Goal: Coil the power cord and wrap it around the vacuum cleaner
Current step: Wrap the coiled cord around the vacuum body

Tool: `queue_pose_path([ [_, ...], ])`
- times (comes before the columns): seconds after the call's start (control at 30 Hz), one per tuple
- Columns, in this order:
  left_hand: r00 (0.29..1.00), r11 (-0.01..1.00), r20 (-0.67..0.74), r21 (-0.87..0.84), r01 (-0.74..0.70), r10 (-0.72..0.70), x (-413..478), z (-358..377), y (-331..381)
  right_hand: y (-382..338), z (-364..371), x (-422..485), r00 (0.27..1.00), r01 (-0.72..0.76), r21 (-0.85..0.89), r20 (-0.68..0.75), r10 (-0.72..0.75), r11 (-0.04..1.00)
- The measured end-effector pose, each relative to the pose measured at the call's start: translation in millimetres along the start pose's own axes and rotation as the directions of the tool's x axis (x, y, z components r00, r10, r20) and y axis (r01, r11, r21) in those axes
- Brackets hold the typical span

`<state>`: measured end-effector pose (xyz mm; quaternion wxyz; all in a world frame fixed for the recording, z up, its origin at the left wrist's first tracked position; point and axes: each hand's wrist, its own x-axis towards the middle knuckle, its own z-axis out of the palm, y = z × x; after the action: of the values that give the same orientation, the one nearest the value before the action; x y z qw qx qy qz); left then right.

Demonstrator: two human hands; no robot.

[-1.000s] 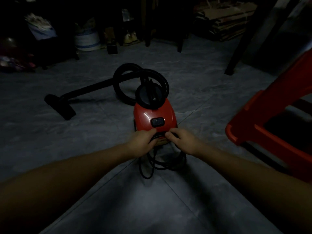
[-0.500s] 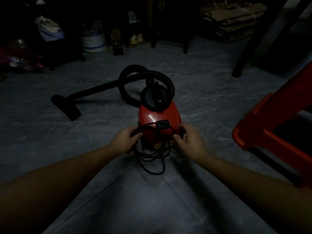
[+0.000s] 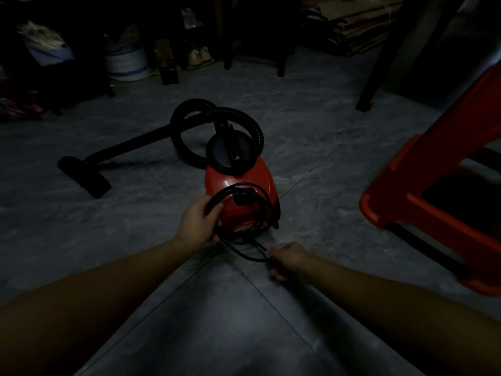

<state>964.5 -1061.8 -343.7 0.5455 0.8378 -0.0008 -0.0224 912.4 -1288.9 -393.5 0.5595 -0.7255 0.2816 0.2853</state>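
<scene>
A small red vacuum cleaner (image 3: 238,180) stands on the grey tiled floor, its black hose (image 3: 189,126) looped behind it and the floor nozzle (image 3: 84,172) lying to the left. A black power cord (image 3: 260,196), coiled in several loops, lies over the near end of the red body. My left hand (image 3: 199,223) grips the left side of the coil. My right hand (image 3: 287,260) is lower, by the floor, and pinches a loose loop of the cord trailing from under the coil.
A red plastic stool (image 3: 433,191) stands close on the right. Dark furniture legs (image 3: 379,63), a white bucket (image 3: 127,63), bags and stacked cardboard (image 3: 352,28) line the far side. The room is dim.
The coil has been pulled further up over the vacuum's near end. My right hand left the coil's right side and dropped toward the floor to a trailing loop.
</scene>
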Motion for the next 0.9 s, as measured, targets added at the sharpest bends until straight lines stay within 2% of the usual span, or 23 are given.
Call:
queue_pose_path([
  [0.1,0.999,0.999,0.027,-0.023,0.042,-0.041,0,-1,-4,-1,5,1,0.989,-0.134,0.157,0.086,0.122,0.978],
  [0.23,0.993,0.995,0.078,-0.025,0.092,-0.090,-2,1,-4,-11,-14,8,0.995,-0.099,0.258,0.055,0.087,0.961],
  [0.5,0.987,0.994,0.120,-0.026,0.107,-0.103,-2,33,7,-13,-70,-16,0.990,-0.091,0.434,0.138,0.033,0.896],
  [0.63,0.983,0.988,0.142,-0.077,0.131,-0.119,5,55,12,-14,-98,-29,0.999,0.006,0.454,0.030,-0.022,0.891],
  [0.7,0.975,0.982,0.162,-0.088,0.167,-0.151,8,62,19,-16,-111,-34,0.994,0.112,0.426,-0.050,-0.100,0.898],
  [0.77,0.966,0.974,0.184,-0.097,0.202,-0.182,11,66,26,-19,-120,-36,0.973,0.227,0.326,-0.105,-0.203,0.918],
  [0.83,0.958,0.968,0.199,-0.105,0.228,-0.204,13,68,30,-21,-124,-37,0.933,0.353,0.165,-0.132,-0.334,0.921],
  [0.9,0.954,0.965,0.202,-0.097,0.244,-0.221,14,65,32,-23,-126,-31,0.861,0.485,-0.066,-0.142,-0.489,0.872],
])
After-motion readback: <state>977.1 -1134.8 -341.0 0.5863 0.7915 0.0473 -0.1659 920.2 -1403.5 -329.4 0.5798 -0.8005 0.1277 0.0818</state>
